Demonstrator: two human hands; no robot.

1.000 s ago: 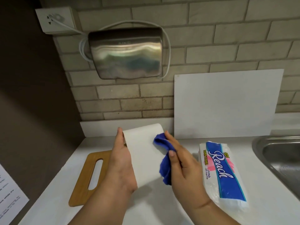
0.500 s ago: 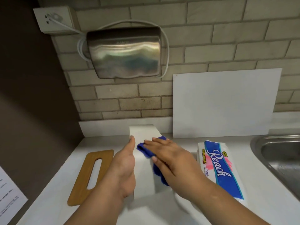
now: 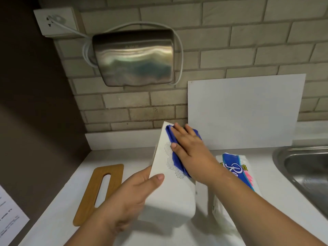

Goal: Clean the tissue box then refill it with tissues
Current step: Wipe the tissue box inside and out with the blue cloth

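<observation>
A white tissue box [image 3: 173, 190] stands tilted on the white counter, its far end raised toward the wall. My left hand [image 3: 130, 197] grips its near left side, thumb on the top face. My right hand [image 3: 189, 150] lies flat on the box's upper part, pressing a blue cloth [image 3: 174, 159] against it. A dotted pattern shows on the box beside the cloth. The wooden lid [image 3: 99, 190] with a long slot lies flat on the counter to the left. A pack of tissues [image 3: 236, 176] in blue and white wrap lies to the right, partly hidden by my right forearm.
A steel sink [image 3: 305, 174] is set in the counter [image 3: 262, 169] at the right. A white board [image 3: 243, 110] leans on the brick wall behind. A steel hand dryer [image 3: 133, 57] hangs on the wall, plugged into a socket [image 3: 55, 21]. A printed sheet [image 3: 8, 215] hangs at the lower left.
My right hand has slid the blue cloth up the box toward its far end. The box has turned, showing a dotted face, and my left hand has shifted lower on it.
</observation>
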